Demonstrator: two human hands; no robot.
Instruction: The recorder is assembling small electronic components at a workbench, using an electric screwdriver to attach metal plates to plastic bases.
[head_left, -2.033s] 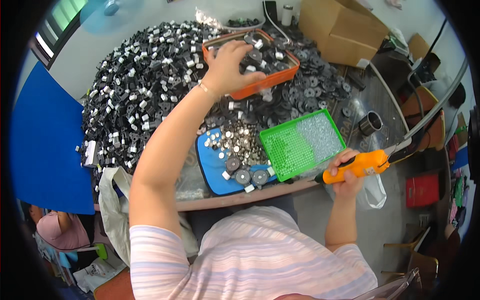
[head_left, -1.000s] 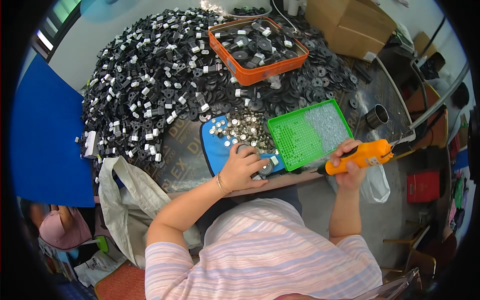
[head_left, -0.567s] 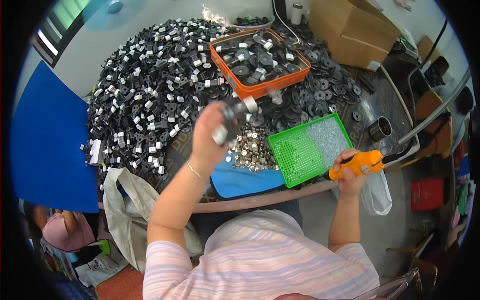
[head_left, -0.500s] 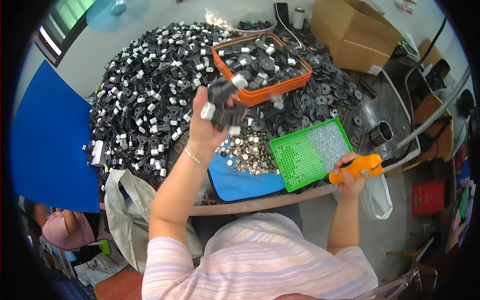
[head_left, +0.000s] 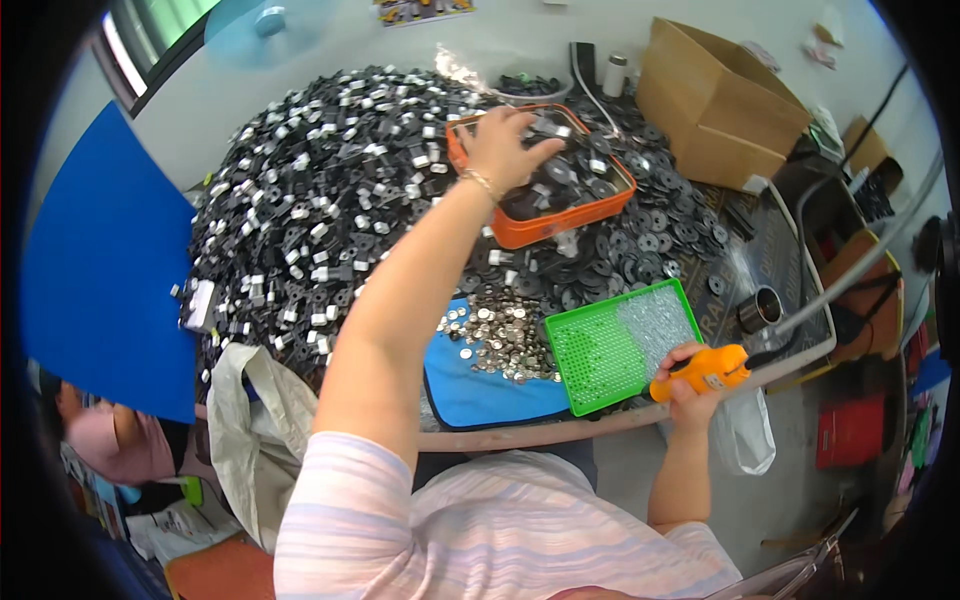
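Over the orange bin [head_left: 565, 224] my left hand [head_left: 503, 150] is open, fingers spread, with nothing visibly held. Inside the bin lie black plastic parts with white ends and black discs; some look blurred below my fingers. My right hand [head_left: 690, 405] grips an orange electric screwdriver [head_left: 712, 370] at the table's front edge, beside the green perforated tray [head_left: 590, 362]. Small silver pieces, probably screws, cover the tray's right part. A heap of small round metal pieces [head_left: 508, 338] sits on a blue mat [head_left: 480, 395] left of the tray.
A large pile of black parts with white ends [head_left: 300, 210] fills the table's left side. Loose black discs [head_left: 650, 225] surround the bin's right. Behind stands a cardboard box [head_left: 715, 110]; a metal cup [head_left: 760, 308] is at right. Another person [head_left: 115, 440] sits at lower left.
My left hand has moved up and away to the orange bin and opened, letting go of the black parts with white ends. My right hand still holds the screwdriver, its tip turned slightly.
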